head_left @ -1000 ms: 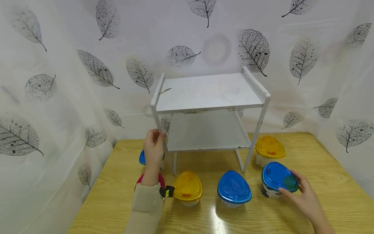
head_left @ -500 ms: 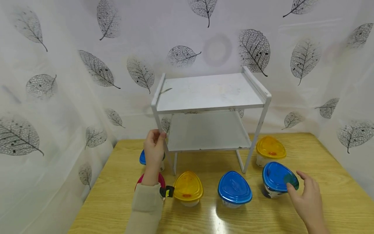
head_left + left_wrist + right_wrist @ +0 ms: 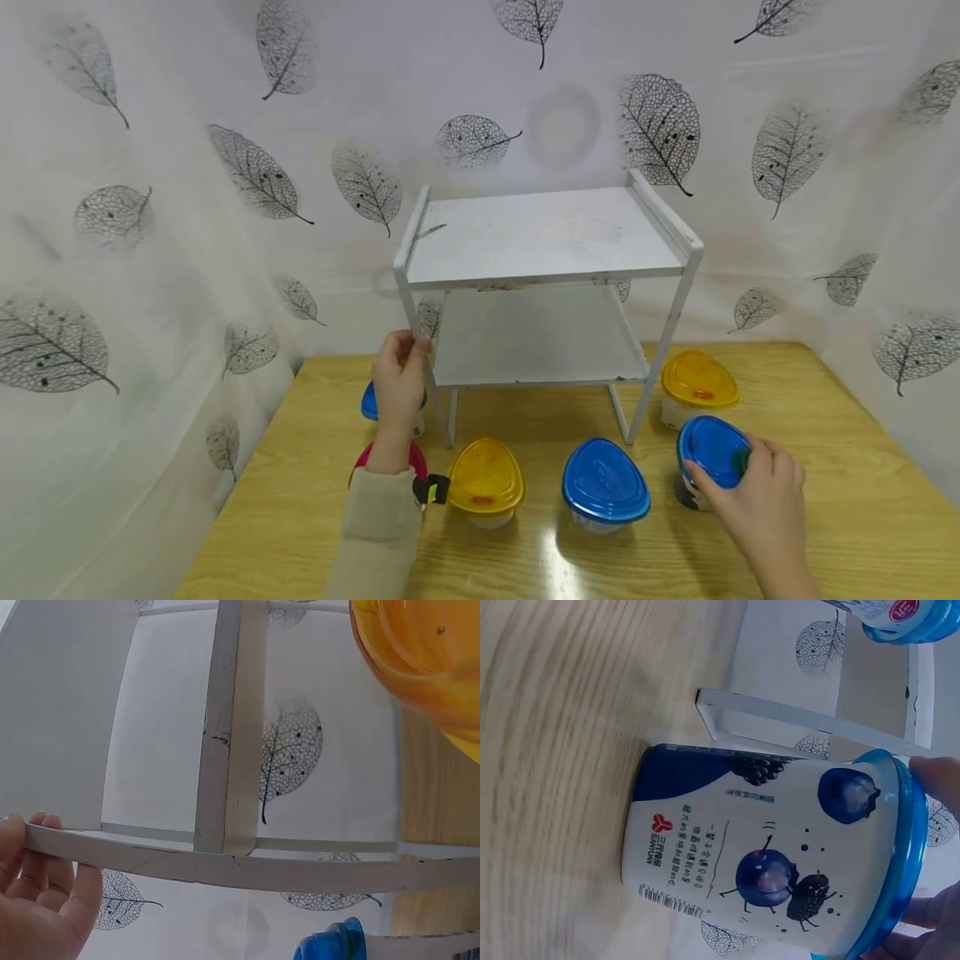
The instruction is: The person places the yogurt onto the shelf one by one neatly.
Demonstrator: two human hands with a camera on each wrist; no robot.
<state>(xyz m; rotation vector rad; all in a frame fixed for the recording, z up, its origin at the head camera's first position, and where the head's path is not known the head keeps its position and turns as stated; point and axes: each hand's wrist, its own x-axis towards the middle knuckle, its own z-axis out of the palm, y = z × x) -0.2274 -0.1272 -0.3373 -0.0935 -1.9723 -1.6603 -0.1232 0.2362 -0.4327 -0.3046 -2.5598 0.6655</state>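
Note:
My left hand (image 3: 399,387) holds the left front post of a white two-tier shelf (image 3: 540,333). In the left wrist view its thumb and fingers (image 3: 56,874) are curled round that post (image 3: 150,859). To the right of the shelf, my right hand (image 3: 761,500) grips a blue-lidded yogurt tub (image 3: 712,450) by its lid, thumb on the near side and fingers on the far side. The right wrist view shows blueberries and blackberries printed on this tub (image 3: 765,847). It is upright, its base at the wooden table. Part of the lid is hidden by the hand.
A yellow-lidded tub (image 3: 699,379) stands behind the gripped one. Along the front are another blue-lidded tub (image 3: 606,481) and a yellow-lidded tub (image 3: 486,479). My left arm partly covers a pink lid (image 3: 362,462) and a blue lid (image 3: 369,404). A leaf-print sheet (image 3: 555,125) hangs behind.
My right hand loosened from the blue-lidded yogurt tub, then came back over its lid and grips it farther to the left. My left hand stays on the post.

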